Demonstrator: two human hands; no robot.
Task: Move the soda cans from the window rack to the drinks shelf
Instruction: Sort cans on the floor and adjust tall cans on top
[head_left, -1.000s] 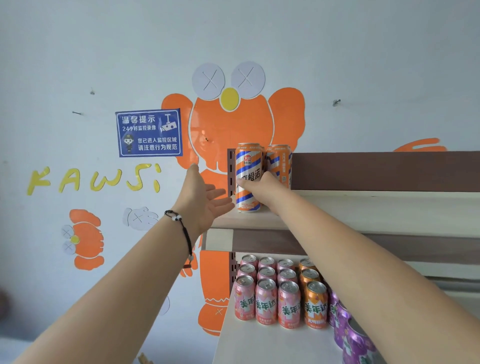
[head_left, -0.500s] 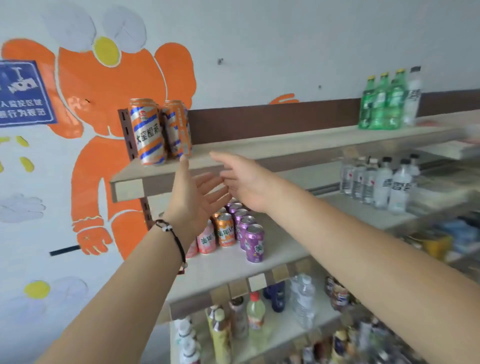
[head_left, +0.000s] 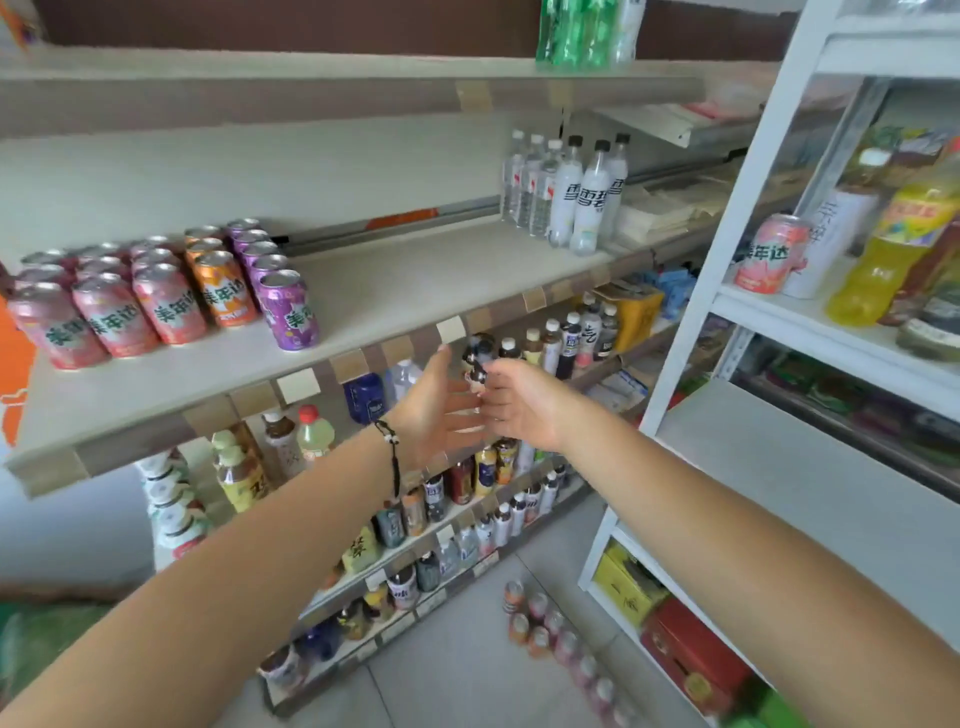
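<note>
On the far left, a block of pink, orange and purple aluminium soda cans (head_left: 156, 296) stands in rows on the beige laminate drinks shelf (head_left: 395, 291). In front of the shelf edge both hands meet in mid-air: the left hand (head_left: 434, 410), a black cord bracelet (head_left: 390, 447) at its wrist, has straight spread fingers and holds nothing; the right hand (head_left: 519, 402) has loosely curled, empty fingers. Further right, one pink soda can (head_left: 770, 253) stands on the white metal rack (head_left: 810, 317), beside a yellow plastic bottle (head_left: 883, 254)
</note>
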